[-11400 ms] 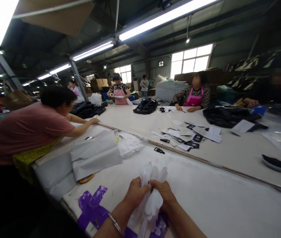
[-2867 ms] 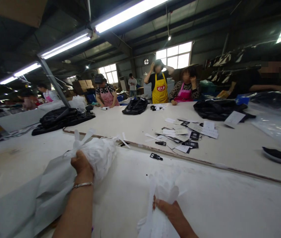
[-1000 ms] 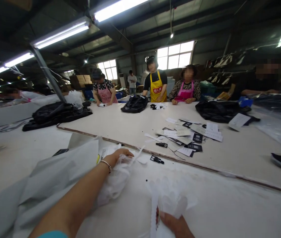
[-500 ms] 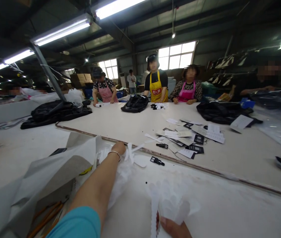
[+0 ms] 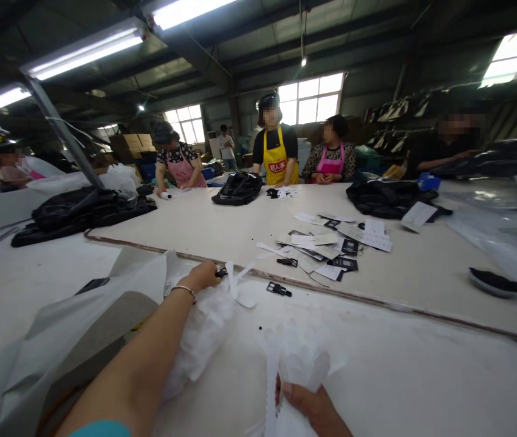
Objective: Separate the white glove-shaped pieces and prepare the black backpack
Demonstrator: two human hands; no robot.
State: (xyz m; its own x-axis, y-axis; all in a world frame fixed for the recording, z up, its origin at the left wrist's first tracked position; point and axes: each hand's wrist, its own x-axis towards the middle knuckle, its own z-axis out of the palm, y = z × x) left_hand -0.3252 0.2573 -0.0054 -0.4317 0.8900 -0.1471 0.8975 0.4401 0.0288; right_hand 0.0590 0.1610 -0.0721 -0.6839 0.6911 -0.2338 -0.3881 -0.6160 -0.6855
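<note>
Change: since half a second earlier, the left hand (image 5: 201,274) was extended slightly further across the bench (image 5: 404,376), past the paper sheet (image 5: 103,309).
Left hand: laid on the clear bag of white pieces (image 5: 203,331), fingers curled at its knotted top; a bangle (image 5: 184,290) was worn on the wrist.
Right hand (image 5: 308,406): closed around a bunch of white scalloped pieces (image 5: 299,361), held upright near the bottom edge.
Nearby: black clips (image 5: 279,289) and scattered tags (image 5: 331,243) were lying beyond.
</note>
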